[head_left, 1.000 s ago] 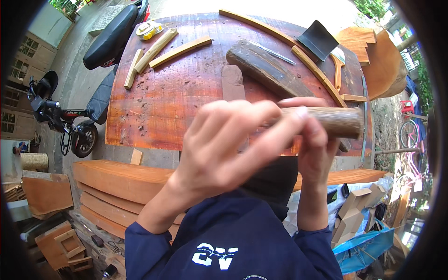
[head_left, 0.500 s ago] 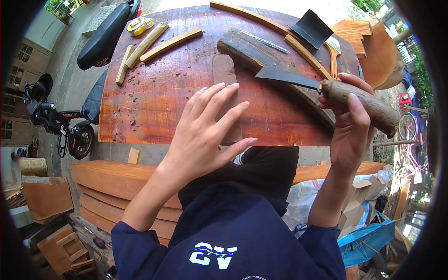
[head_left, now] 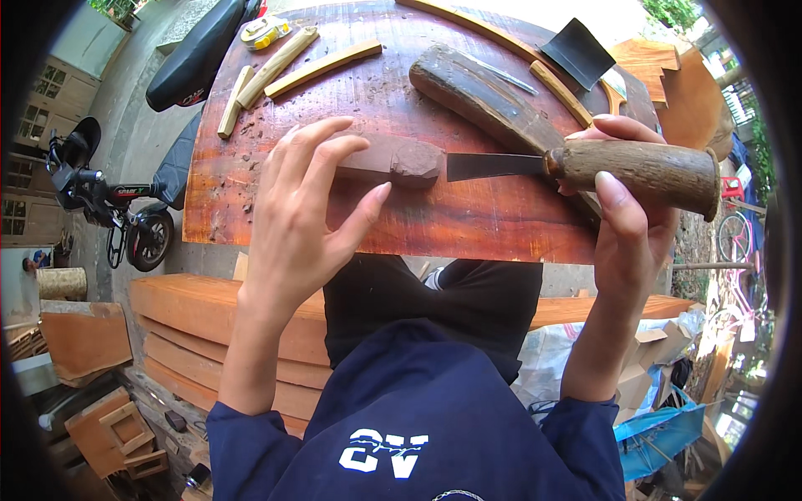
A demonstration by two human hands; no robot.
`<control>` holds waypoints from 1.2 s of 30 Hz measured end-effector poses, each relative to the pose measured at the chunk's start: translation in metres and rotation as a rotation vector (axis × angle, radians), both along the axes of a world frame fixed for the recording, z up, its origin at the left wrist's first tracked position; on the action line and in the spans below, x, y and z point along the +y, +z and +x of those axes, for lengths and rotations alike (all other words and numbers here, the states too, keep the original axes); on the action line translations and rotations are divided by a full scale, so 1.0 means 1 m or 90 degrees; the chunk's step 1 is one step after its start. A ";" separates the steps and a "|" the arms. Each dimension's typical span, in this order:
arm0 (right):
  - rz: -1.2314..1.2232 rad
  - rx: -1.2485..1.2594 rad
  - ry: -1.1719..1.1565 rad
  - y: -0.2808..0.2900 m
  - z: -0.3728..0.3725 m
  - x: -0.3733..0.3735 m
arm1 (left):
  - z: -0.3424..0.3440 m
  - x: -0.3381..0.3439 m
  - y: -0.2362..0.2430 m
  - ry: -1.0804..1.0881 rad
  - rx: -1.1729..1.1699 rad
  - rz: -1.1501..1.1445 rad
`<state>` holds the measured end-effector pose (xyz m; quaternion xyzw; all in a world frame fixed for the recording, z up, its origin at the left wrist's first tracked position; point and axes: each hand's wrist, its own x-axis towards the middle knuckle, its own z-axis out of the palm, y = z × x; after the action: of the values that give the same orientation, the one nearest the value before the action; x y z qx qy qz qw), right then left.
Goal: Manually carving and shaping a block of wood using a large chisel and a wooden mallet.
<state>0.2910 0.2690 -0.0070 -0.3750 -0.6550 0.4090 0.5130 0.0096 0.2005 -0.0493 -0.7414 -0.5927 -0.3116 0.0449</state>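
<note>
A reddish-brown block (head_left: 388,160) lies crosswise on the table, its right end chipped and uneven. My left hand (head_left: 305,196) is closed around its left part, fingers on the far side and thumb on the near side; the hand covers the block's left end. In my right hand (head_left: 631,179) is a chisel with a thick, round wooden handle (head_left: 639,171) gripped between thumb and fingers. Its flat dark blade (head_left: 493,166) points left, the tip just off the block's rough end. Whether the two touch I cannot tell.
Brown crumbs lie on the glossy wooden table (head_left: 251,200). A heavy dark beam (head_left: 476,96) slants behind the chisel. Wood strips (head_left: 326,68), a tape measure (head_left: 263,33), a black plate (head_left: 576,54) and a brush (head_left: 616,90) lie farther off. Stacked planks (head_left: 192,305) stand below the near edge.
The block has turned from pointing away from me to lying crosswise, and my left hand has moved left with it. The chisel has swung level, its tip now by the block's right end.
</note>
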 end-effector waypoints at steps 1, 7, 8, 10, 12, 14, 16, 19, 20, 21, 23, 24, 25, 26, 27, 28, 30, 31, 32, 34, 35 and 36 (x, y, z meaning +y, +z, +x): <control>-0.010 0.017 0.004 -0.001 -0.001 -0.001 | 0.002 0.001 -0.003 0.005 -0.002 0.001; -0.080 0.197 0.035 -0.011 -0.018 -0.011 | 0.082 -0.007 -0.002 -0.134 -0.117 0.170; -0.074 0.181 -0.002 -0.016 -0.019 -0.010 | 0.100 0.003 -0.003 -0.121 -0.154 0.223; -0.057 0.125 -0.068 -0.019 -0.020 -0.018 | 0.117 0.033 -0.013 -0.091 -0.179 0.269; -0.004 0.089 -0.076 -0.030 -0.015 -0.021 | 0.123 0.042 -0.015 -0.055 -0.199 0.285; -0.008 0.107 -0.083 -0.032 -0.013 -0.024 | 0.128 0.042 -0.015 -0.113 -0.194 0.167; -0.006 0.086 -0.093 -0.040 0.004 -0.024 | 0.135 0.048 -0.019 -0.112 -0.206 0.198; -0.018 0.144 -0.081 -0.047 0.017 -0.025 | 0.138 0.053 -0.020 -0.114 -0.204 0.243; -0.032 0.161 -0.080 -0.048 0.020 -0.025 | 0.138 0.053 -0.021 -0.123 -0.205 0.240; -0.031 0.158 -0.080 -0.046 0.024 -0.026 | 0.138 0.053 -0.021 -0.132 -0.206 0.236; -0.027 0.192 -0.040 -0.041 0.027 -0.026 | 0.138 0.054 -0.024 -0.131 -0.211 0.232; 0.008 0.165 -0.124 -0.039 0.022 -0.027 | 0.138 0.054 -0.025 -0.128 -0.212 0.226; 0.008 0.164 -0.129 -0.040 0.030 -0.026 | 0.138 0.056 -0.026 -0.132 -0.214 0.225; -0.014 0.167 -0.042 -0.041 0.045 -0.024 | 0.137 0.057 -0.026 -0.139 -0.192 0.230; -0.037 0.169 0.045 -0.042 0.053 -0.023 | 0.136 0.058 -0.026 -0.145 -0.170 0.234; -0.039 0.167 0.042 -0.041 0.053 -0.024 | 0.138 0.058 -0.026 -0.147 -0.172 0.232; -0.084 0.145 -0.148 -0.034 0.052 -0.025 | 0.142 0.060 -0.025 -0.138 -0.167 0.258; -0.084 0.144 -0.152 -0.032 0.052 -0.023 | 0.142 0.059 -0.023 -0.141 -0.170 0.256; -0.042 0.167 -0.192 -0.029 0.052 -0.022 | 0.141 0.056 -0.021 -0.135 -0.218 0.264; -0.010 0.197 -0.179 -0.023 0.064 -0.024 | 0.136 0.043 -0.023 -0.155 -0.288 0.208; -0.010 0.197 -0.187 -0.021 0.062 -0.024 | 0.133 0.035 -0.027 -0.162 -0.289 0.206; 0.015 0.158 -0.199 -0.020 0.060 -0.022 | 0.130 0.029 -0.031 -0.133 -0.302 0.211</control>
<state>0.3509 0.2468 -0.0269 -0.4127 -0.5250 0.3599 0.6516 0.1398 0.2293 -0.0798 -0.6872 -0.4485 -0.5714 -0.0070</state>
